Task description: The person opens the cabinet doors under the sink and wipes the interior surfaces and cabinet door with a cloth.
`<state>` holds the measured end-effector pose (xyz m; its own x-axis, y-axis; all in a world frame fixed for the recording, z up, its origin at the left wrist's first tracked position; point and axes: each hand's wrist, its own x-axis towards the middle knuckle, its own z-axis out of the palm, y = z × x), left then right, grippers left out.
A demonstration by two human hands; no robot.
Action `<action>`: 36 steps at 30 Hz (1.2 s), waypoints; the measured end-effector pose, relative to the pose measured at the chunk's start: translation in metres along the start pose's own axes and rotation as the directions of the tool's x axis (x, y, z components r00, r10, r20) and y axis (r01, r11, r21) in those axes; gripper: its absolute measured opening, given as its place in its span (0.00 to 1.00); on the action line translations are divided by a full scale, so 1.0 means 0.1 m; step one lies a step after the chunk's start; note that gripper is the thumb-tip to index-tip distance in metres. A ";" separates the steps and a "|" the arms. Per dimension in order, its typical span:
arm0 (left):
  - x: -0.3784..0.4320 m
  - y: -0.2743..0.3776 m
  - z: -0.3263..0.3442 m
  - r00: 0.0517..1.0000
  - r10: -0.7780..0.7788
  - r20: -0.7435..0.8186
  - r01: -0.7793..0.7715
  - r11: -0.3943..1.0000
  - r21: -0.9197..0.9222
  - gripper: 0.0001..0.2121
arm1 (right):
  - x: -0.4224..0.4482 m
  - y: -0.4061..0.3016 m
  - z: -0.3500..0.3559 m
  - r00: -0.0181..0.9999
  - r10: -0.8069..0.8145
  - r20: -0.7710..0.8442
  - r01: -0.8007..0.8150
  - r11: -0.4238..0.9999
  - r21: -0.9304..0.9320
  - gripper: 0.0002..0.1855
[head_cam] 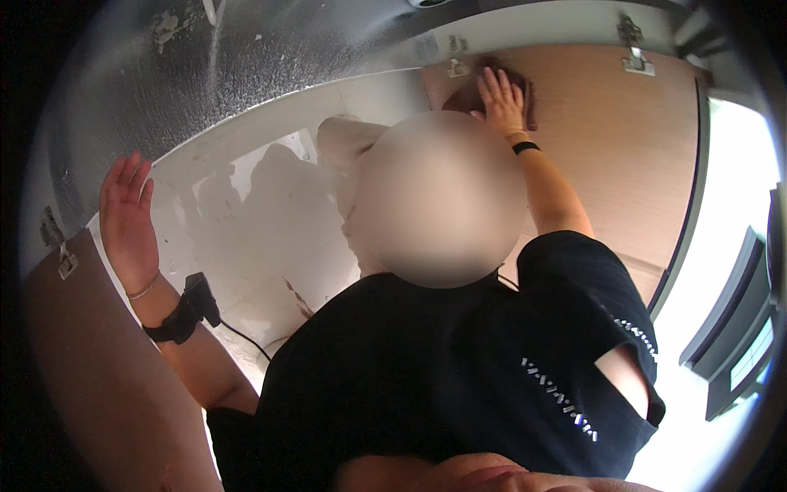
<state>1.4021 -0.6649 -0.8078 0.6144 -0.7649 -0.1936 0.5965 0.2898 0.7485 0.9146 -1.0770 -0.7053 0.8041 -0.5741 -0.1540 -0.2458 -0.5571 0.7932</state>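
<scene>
My right hand (505,101) lies with straight fingers over a dark brown cloth (530,104), pressing it against the wood-grain cabinet door (615,135). A black band circles that wrist. On the opposite side, my left hand (130,209) is raised with its palm showing and its fingers straight, holding nothing. It is beside the edge of the pale cabinet interior (246,221). A thin bracelet and a strapped black device (197,301) with a cable are on the left forearm.
Metal hinges (638,63) join the doors to the cabinet. A second brown door (92,369) stands at the left. Above the interior runs a grey, speckled, metal-looking surface (276,55). Bright light enters at the right. A round blur (442,200) hides the middle.
</scene>
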 end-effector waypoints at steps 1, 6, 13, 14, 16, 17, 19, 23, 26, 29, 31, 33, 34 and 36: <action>-0.17 0.06 -0.03 0.997 -0.030 -0.074 0.038 0.994 0.106 0.23 | 0.21 -0.28 -0.04 0.999 -0.047 -0.011 0.048 0.998 0.034 0.38; -0.29 -0.17 -0.27 0.991 -0.071 -0.116 0.100 0.958 0.268 0.23 | 0.43 -0.86 0.23 0.923 -0.120 0.366 0.012 0.959 0.284 0.34; -0.45 -0.09 -0.40 0.974 -0.007 -0.227 0.081 0.944 0.319 0.24 | 0.34 -1.01 0.36 0.771 -0.335 0.541 0.255 0.942 0.219 0.28; -0.44 -0.08 -0.42 0.985 0.023 -0.170 0.035 0.943 0.330 0.23 | 0.35 -1.01 0.37 0.763 -0.353 0.542 0.279 0.936 0.216 0.27; -0.45 -0.06 -0.41 0.991 0.057 -0.119 -0.014 0.941 0.338 0.22 | 0.37 -1.00 0.35 0.746 -0.396 0.535 0.333 0.918 0.216 0.26; -0.44 -0.05 -0.39 0.991 0.035 -0.127 0.017 0.923 0.384 0.23 | 0.40 -1.01 0.35 0.742 -0.421 0.522 0.362 0.907 0.216 0.25; -0.38 -0.09 -0.32 0.992 0.003 -0.125 0.050 0.907 0.417 0.23 | 0.45 -0.94 0.29 0.738 -0.454 0.499 0.411 0.889 0.201 0.23; -0.30 -0.04 0.02 0.953 0.138 -0.268 0.096 0.704 0.704 0.16 | 0.85 -0.82 0.14 0.762 -0.537 0.362 0.523 0.840 0.144 0.20; -0.08 -0.12 0.06 0.938 0.344 0.032 -0.163 0.361 0.918 0.12 | 1.12 -0.59 -0.09 0.804 -0.516 0.296 0.465 0.855 0.228 0.19; 0.38 -0.20 0.20 0.817 0.390 0.425 -0.415 -0.112 0.903 0.13 | 0.92 -0.61 -0.61 0.719 -0.500 0.483 0.459 0.863 0.211 0.19; 0.77 -0.33 0.30 0.731 0.358 0.581 -0.483 -0.331 0.811 0.16 | 0.47 -0.68 -0.42 0.585 -0.493 0.644 0.542 0.828 0.142 0.18; 1.03 -0.47 0.14 0.693 0.329 0.641 -0.477 -0.458 0.751 0.19 | -0.21 -0.67 -0.33 0.533 -0.563 0.631 0.577 0.788 0.215 0.17; 1.20 -0.62 0.03 0.733 0.250 0.633 -0.421 -0.563 0.711 0.21 | -0.62 -0.59 -0.34 0.503 -0.569 0.650 0.574 0.783 0.241 0.17; 1.25 -0.79 -0.09 0.769 0.162 0.618 -0.390 -0.648 0.654 0.24 | -1.33 -0.39 -0.42 0.443 -0.579 0.684 0.569 0.772 0.285 0.16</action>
<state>1.4371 -0.7782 -0.8971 0.2497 -0.8971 0.3646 -0.9639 -0.2661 0.0054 0.8404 -0.9539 -0.6913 0.1288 -0.3423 -0.9307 0.1139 -0.9272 0.3567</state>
